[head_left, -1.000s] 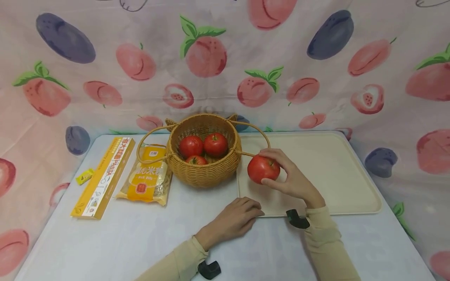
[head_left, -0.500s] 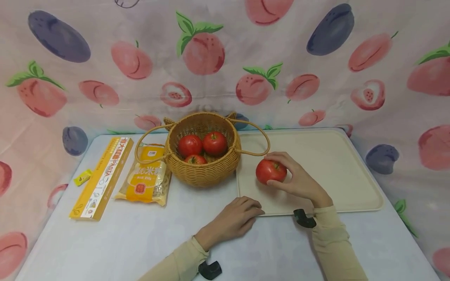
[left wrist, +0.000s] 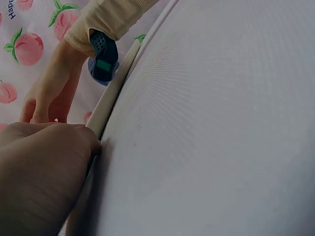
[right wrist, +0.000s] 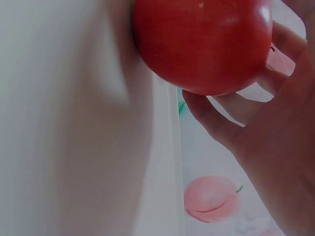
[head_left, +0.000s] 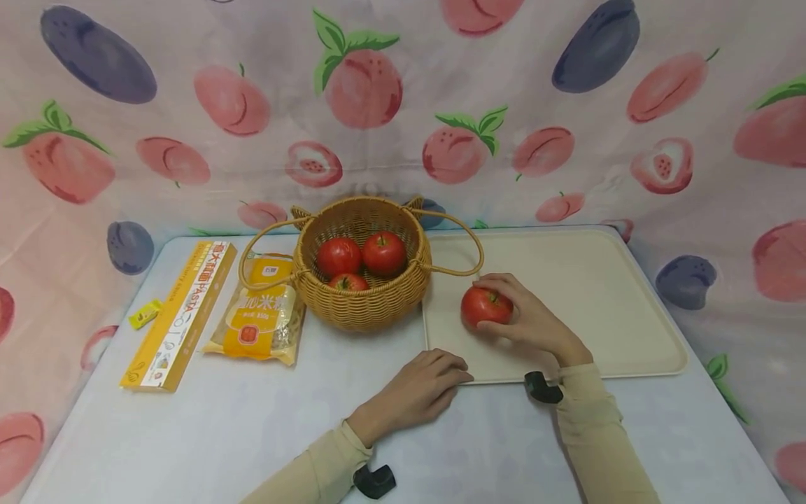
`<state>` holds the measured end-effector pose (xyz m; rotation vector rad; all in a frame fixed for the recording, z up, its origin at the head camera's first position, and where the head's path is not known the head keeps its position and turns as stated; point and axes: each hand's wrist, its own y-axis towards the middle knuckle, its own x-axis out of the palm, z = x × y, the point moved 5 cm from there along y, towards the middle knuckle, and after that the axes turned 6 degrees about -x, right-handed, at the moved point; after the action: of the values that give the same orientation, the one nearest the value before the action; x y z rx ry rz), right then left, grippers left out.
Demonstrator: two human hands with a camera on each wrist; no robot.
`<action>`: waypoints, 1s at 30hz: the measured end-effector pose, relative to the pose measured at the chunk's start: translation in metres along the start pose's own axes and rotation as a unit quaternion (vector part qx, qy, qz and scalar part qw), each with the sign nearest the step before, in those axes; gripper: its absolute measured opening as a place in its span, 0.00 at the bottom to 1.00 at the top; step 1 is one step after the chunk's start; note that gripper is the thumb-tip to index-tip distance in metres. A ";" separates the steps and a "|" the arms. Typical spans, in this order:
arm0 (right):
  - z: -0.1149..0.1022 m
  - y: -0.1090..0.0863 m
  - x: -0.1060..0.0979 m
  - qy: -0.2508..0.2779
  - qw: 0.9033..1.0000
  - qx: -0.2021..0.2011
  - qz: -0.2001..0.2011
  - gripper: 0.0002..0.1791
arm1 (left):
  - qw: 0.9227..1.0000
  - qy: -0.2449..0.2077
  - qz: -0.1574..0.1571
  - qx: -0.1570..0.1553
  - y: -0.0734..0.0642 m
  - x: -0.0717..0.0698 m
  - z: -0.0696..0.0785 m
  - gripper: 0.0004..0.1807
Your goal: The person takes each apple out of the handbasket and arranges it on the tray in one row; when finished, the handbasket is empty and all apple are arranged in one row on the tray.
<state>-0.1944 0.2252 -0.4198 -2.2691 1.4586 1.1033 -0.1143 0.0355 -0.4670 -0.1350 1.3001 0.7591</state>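
a red apple (head_left: 486, 308) is pinched by thumb and fingers of the right hand (head_left: 535, 320).
it is held at the left part of the beige tray (head_left: 604, 301); at seven o'clock, the tray's edge is touched by the left hand (head_left: 415, 392), fingers relaxed; at ten, three more apples (head_left: 383, 253) are cradled in a wicker basket (head_left: 362, 311).
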 end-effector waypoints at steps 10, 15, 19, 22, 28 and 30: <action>0.001 0.001 0.005 -0.022 1.000 0.014 -0.011 0.40 | 1.000 -0.011 -0.004 -0.008 -0.001 -0.001 0.000 0.14; 0.001 0.002 0.010 -0.018 0.999 0.029 -0.019 0.42 | 1.000 -0.016 -0.008 -0.018 -0.002 0.000 0.000 0.14; 0.001 0.002 0.010 -0.021 0.999 0.040 -0.013 0.43 | 1.000 -0.018 -0.007 -0.019 -0.002 -0.001 0.000 0.14; 0.001 0.002 0.010 -0.027 0.999 0.043 -0.010 0.44 | 1.000 -0.020 -0.002 -0.017 -0.002 -0.001 0.000 0.14; 0.004 0.003 0.010 -0.029 0.998 0.053 -0.010 0.44 | 1.000 -0.019 -0.004 -0.016 -0.001 0.000 -0.001 0.14; 0.004 0.003 0.010 -0.026 0.998 0.053 -0.006 0.42 | 1.000 -0.020 -0.007 -0.016 -0.001 0.001 -0.001 0.14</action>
<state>-0.1966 0.2194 -0.4291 -2.1578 1.4460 1.0491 -0.1145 0.0346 -0.4685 -0.1546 1.2486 0.7666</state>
